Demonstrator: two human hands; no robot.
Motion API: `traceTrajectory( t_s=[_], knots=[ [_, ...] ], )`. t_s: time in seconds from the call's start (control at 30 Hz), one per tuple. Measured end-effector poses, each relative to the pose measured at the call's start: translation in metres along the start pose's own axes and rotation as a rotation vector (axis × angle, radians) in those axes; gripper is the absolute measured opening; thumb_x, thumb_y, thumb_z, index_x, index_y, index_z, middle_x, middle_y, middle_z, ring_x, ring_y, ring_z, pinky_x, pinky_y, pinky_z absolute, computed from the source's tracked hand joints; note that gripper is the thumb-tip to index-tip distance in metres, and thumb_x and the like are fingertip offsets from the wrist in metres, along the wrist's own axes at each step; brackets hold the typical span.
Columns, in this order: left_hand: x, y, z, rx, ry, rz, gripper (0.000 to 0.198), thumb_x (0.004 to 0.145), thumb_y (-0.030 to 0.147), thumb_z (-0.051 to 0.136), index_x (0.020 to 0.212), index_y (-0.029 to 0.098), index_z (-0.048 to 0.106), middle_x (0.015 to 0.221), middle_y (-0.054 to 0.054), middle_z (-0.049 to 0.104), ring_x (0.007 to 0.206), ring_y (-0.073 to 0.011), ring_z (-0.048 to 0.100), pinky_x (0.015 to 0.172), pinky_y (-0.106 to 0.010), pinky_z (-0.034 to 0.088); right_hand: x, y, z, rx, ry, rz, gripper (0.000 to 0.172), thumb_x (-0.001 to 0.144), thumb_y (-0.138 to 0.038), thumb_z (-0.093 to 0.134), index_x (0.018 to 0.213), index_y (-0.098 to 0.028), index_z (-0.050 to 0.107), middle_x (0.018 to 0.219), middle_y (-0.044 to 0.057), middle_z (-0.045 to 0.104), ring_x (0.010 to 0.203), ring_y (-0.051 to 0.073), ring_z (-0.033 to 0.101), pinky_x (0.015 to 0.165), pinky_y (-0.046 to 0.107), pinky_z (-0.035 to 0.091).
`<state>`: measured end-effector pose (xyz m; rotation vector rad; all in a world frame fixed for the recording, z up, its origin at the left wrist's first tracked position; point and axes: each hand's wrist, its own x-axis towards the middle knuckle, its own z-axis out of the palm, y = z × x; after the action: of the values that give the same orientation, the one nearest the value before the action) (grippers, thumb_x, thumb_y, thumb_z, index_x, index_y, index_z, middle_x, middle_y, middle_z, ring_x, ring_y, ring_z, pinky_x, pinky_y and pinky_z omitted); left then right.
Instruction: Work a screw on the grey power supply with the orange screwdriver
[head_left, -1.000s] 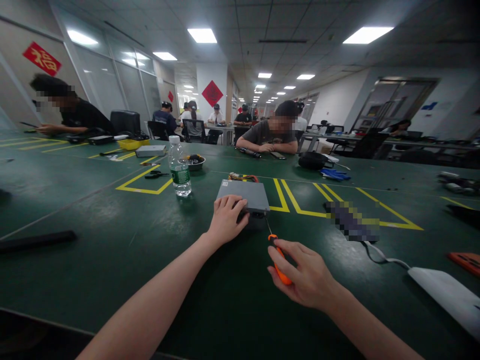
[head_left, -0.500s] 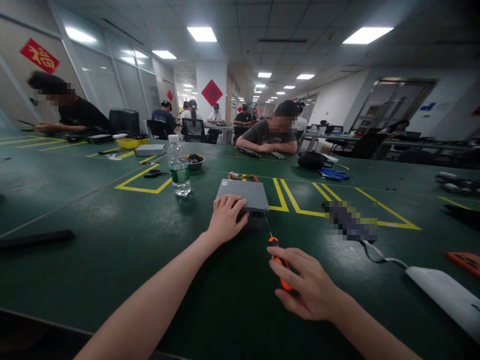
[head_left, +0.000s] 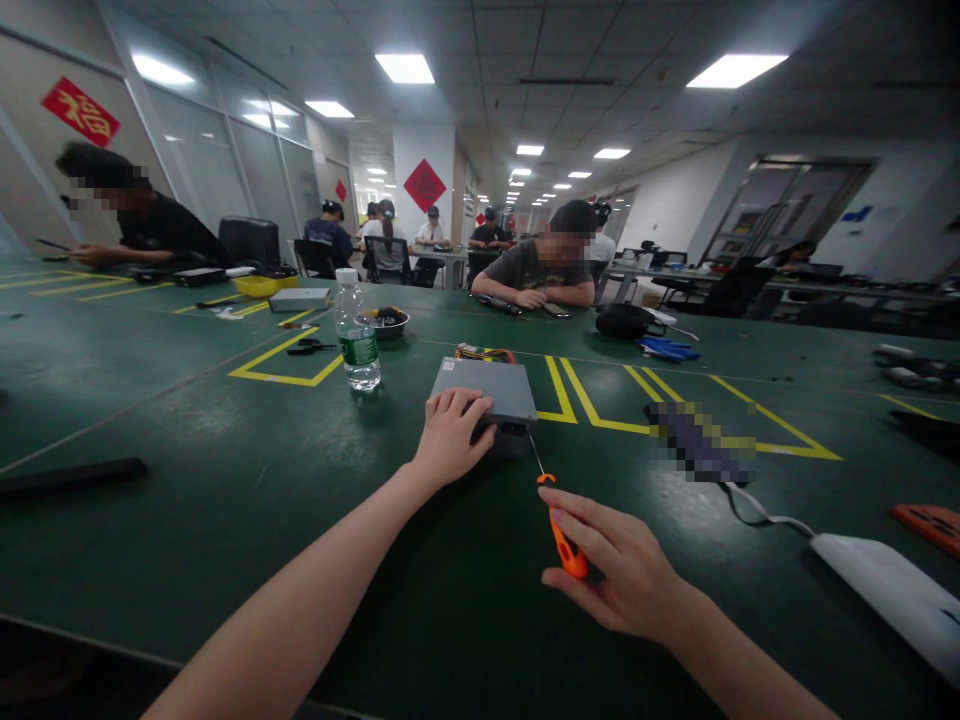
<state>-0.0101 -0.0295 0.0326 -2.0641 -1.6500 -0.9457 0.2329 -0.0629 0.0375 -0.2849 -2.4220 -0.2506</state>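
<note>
A grey metal computer power supply [head_left: 491,385] lies flat on the green table, with a bundle of coloured wires [head_left: 484,353] at its far side. My left hand [head_left: 455,435] grips its near left edge, fingers over the top and thumb at the front face. In my right hand [head_left: 615,560] is a screwdriver [head_left: 568,555] with an orange and black handle, held loosely between fingers and thumb. Its thin shaft points up and away, and the tip is at the near right corner of the power supply. Whether the tip sits in a screw I cannot tell.
A water bottle [head_left: 360,345] stands left of the power supply, before a metal bowl [head_left: 390,322]. A blurred-out dark object [head_left: 697,440] with a white cable lies right, near a white device [head_left: 892,590]. A black bar [head_left: 75,478] lies left. Another person [head_left: 536,265] sits opposite.
The fingers of my right hand have shifted around the screwdriver handle, and the handle has turned to show more orange. My left hand and the power supply have hardly moved.
</note>
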Motion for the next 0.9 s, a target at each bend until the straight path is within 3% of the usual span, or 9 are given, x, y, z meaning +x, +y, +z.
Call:
traceTrajectory(
  t_s=[0.13, 0.23, 0.5, 0.67, 0.9],
  knots=[
    [0.0, 0.0, -0.0006, -0.004, 0.001, 0.004, 0.03, 0.082, 0.032, 0.051, 0.111, 0.024, 0.052, 0.117, -0.007, 0.052, 0.111, -0.0253, 0.042, 0.09, -0.042, 0.032, 0.0007, -0.002, -0.0013, 0.017, -0.083, -0.016, 0.036, 0.09, -0.034, 0.041, 0.119, -0.013, 0.05, 0.12, 0.018, 0.055, 0.098, 0.023, 0.06, 0.069, 0.03, 0.052],
    [0.0, -0.0002, -0.0009, -0.004, 0.002, 0.006, 0.03, 0.082, 0.032, 0.051, 0.111, 0.024, 0.052, 0.117, -0.007, 0.052, 0.111, -0.0251, 0.042, 0.091, -0.042, 0.032, 0.001, -0.003, -0.0014, 0.007, -0.104, -0.042, 0.033, 0.091, -0.031, 0.04, 0.117, -0.015, 0.053, 0.12, 0.018, 0.054, 0.094, 0.023, 0.061, 0.069, 0.032, 0.052],
    [0.0001, -0.0001, 0.0002, -0.009, 0.012, 0.003, 0.03, 0.082, 0.031, 0.053, 0.111, 0.024, 0.053, 0.116, -0.006, 0.052, 0.11, -0.0247, 0.042, 0.091, -0.042, 0.032, 0.0042, -0.0031, 0.0017, 0.046, -0.028, -0.04, 0.033, 0.091, -0.033, 0.043, 0.113, -0.01, 0.052, 0.114, 0.019, 0.059, 0.089, 0.021, 0.063, 0.071, 0.032, 0.052],
    [0.0002, -0.0003, 0.0007, -0.004, 0.004, -0.002, 0.03, 0.082, 0.032, 0.052, 0.111, 0.024, 0.052, 0.117, -0.006, 0.052, 0.11, -0.0254, 0.042, 0.09, -0.042, 0.032, 0.007, -0.0025, 0.0036, 0.073, 0.039, -0.025, 0.031, 0.089, -0.041, 0.049, 0.103, -0.013, 0.051, 0.106, 0.018, 0.063, 0.078, 0.02, 0.064, 0.063, 0.032, 0.052],
    [0.0002, -0.0002, 0.001, 0.007, -0.004, -0.004, 0.03, 0.082, 0.032, 0.052, 0.111, 0.024, 0.052, 0.117, -0.006, 0.052, 0.111, -0.0252, 0.042, 0.091, -0.042, 0.031, 0.0032, -0.0006, 0.0011, 0.026, 0.065, 0.001, 0.026, 0.09, -0.037, 0.05, 0.103, -0.015, 0.051, 0.108, 0.017, 0.059, 0.088, 0.021, 0.062, 0.065, 0.03, 0.053]
  ],
)
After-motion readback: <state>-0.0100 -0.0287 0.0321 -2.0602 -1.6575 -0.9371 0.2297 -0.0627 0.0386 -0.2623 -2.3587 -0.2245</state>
